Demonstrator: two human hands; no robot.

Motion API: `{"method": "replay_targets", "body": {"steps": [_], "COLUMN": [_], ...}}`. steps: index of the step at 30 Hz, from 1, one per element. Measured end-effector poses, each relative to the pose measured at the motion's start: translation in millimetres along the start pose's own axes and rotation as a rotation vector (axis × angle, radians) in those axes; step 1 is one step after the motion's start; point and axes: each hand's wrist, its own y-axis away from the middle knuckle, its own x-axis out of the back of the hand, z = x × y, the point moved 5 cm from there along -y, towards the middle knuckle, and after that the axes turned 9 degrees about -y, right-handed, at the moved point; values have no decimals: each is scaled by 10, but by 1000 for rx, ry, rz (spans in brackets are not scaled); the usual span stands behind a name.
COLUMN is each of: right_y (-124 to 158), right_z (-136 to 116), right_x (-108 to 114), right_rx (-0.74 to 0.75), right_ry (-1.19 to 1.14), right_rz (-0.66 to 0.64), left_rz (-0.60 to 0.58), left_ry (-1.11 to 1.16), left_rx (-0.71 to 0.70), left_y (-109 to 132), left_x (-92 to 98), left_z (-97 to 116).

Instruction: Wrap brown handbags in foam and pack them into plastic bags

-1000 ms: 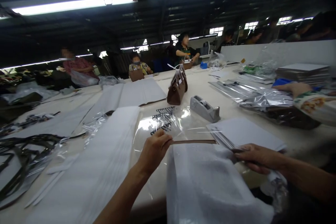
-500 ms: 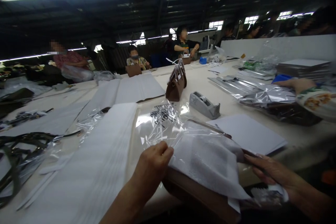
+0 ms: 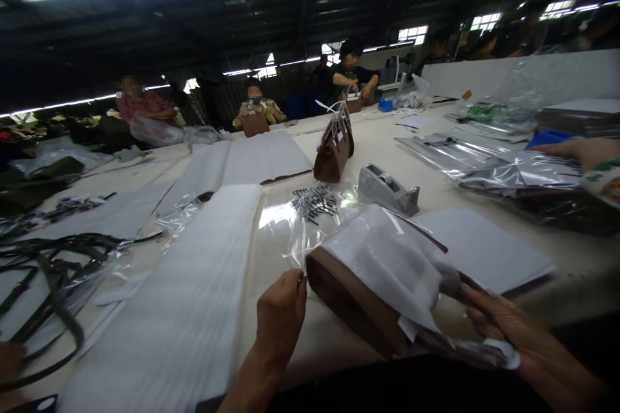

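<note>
A brown handbag [image 3: 356, 300] lies tilted close in front of me, with white foam sheet [image 3: 387, 245] draped over its upper face. My right hand [image 3: 506, 319] is closed around its wrapped handle at the right end. Just off the bag's left end, my left hand [image 3: 279, 306] is pinched closed. What its fingertips hold is too small to make out; clear plastic film [image 3: 278, 235] lies right beyond them. Several small dark metal hooks [image 3: 314, 201] rest on that film. Behind the bag stands a grey tape dispenser [image 3: 387, 187].
A stack of white foam sheets [image 3: 194, 290] lies left, beside dark green straps [image 3: 53, 297]. Another brown handbag [image 3: 334, 151] stands farther back. White paper [image 3: 484, 248] and plastic-wrapped bags [image 3: 523, 174] lie right, under a co-worker's hand [image 3: 586, 151]. Another person's hand [image 3: 12, 361] shows at lower left.
My left hand has come away from the handbag's left end, which now shows bare brown. The handbag has turned slightly, still in my right hand. The view has shifted a little left.
</note>
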Motion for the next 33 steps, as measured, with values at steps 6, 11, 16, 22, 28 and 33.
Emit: {"method": "replay_targets", "body": {"steps": [6,11,16,22,28,33], "right_y": [172,176,161,158,179,168], "right_z": [279,353,351,358,326,277], "right_x": [-257,-303,-300,-306,-407,-462], "right_rx": [-47,-48,-24,-7,-78,-56], "right_ry": [-82,-104,-148,-113,-231,-275], "right_rz": [-54,-58,-24,-26,-22,-36], "left_rz": [178,144,112,185,438,447], "left_ry": [51,-219,-402,-428,-206,-98], "left_rx": [88,60,-35,-73,-299,-440], "left_y": [-85,-264,-332,-333,-271,25], "left_x": [73,40,88,163,371,329], "left_z": [-53,-209,-220,-218,180,311]}}
